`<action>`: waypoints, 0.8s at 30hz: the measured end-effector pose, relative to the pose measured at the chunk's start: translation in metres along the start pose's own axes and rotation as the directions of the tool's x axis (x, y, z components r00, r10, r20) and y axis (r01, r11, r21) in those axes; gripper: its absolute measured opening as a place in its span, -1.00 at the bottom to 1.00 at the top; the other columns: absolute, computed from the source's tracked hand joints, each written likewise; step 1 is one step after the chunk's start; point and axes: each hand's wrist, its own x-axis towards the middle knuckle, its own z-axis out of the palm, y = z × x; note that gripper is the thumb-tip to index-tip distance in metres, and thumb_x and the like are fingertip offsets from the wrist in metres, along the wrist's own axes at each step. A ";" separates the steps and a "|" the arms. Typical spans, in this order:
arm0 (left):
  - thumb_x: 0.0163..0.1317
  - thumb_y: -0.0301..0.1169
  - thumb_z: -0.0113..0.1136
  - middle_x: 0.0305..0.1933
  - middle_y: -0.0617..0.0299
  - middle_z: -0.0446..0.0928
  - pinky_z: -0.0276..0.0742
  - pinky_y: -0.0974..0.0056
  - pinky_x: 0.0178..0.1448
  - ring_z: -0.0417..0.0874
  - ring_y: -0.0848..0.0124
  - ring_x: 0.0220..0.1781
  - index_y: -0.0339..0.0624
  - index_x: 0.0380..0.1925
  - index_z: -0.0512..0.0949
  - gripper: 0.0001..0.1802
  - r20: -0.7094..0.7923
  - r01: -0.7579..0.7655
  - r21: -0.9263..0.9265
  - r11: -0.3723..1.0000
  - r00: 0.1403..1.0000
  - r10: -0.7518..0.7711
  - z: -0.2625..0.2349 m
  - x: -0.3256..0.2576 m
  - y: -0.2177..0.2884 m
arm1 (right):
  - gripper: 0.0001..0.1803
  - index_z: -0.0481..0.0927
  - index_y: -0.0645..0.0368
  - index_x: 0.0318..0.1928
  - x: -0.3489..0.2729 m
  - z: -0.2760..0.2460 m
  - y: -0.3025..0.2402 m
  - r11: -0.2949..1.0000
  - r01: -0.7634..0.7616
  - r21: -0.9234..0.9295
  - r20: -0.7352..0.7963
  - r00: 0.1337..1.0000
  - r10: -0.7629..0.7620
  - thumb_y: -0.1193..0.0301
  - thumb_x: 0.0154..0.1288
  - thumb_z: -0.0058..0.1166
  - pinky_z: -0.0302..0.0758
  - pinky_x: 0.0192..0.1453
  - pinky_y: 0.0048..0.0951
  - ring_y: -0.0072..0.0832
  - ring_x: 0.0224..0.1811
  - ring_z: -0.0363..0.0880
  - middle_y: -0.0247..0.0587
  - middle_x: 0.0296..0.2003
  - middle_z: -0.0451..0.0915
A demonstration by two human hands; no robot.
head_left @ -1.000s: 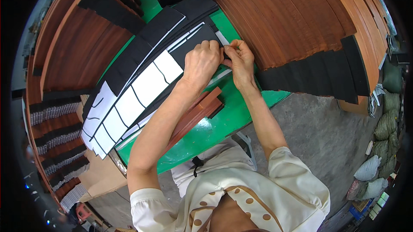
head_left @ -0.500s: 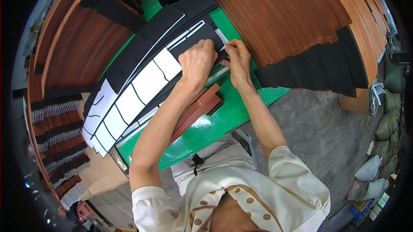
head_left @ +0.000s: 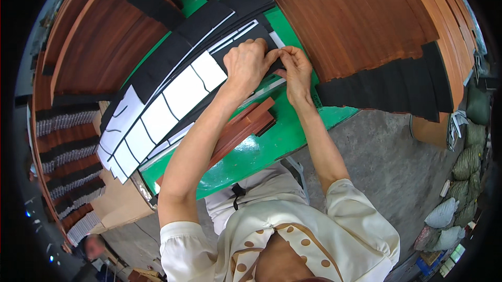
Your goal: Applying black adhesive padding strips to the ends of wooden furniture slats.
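My left hand [head_left: 244,66] is curled over the far right end of a black sheet [head_left: 222,56] in the middle of the table, its thumb stretched toward the other hand. My right hand [head_left: 298,75] pinches at that sheet's right corner, its fingertips meeting my left thumb. What lies between the fingertips is too small to make out. A row of white backing pieces [head_left: 175,96] with dark gaps runs down to the lower left from under my left hand. Beyond it lie overlapping black sheets [head_left: 196,33]. A small white strip [head_left: 275,39] shows just beyond my fingertips.
Reddish-brown wooden slats [head_left: 243,130] lie near the front edge of the green table [head_left: 230,175]. Large stacks of black-ended brown slats stand at the right [head_left: 355,20] and far left [head_left: 112,46]. A cardboard sheet [head_left: 123,203] is at the lower left, near another person [head_left: 94,248].
My left thumb has reached out to meet my right fingertips at the sheet's corner. The view has shifted slightly, and another person has appeared at the lower left.
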 end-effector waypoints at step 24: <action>0.29 -0.47 0.04 -0.20 0.20 0.56 0.46 0.36 -0.07 0.57 0.46 -0.18 -0.31 -0.24 0.58 -0.83 -0.156 0.017 -0.628 0.778 0.977 -0.147 -0.121 -0.127 -0.029 | -0.76 0.55 0.27 -0.04 -0.078 0.011 -0.050 0.810 0.546 -0.215 0.200 0.836 -0.511 0.43 0.35 -0.02 0.43 -0.10 -0.62 -0.65 -0.21 0.52 -0.27 -0.19 0.61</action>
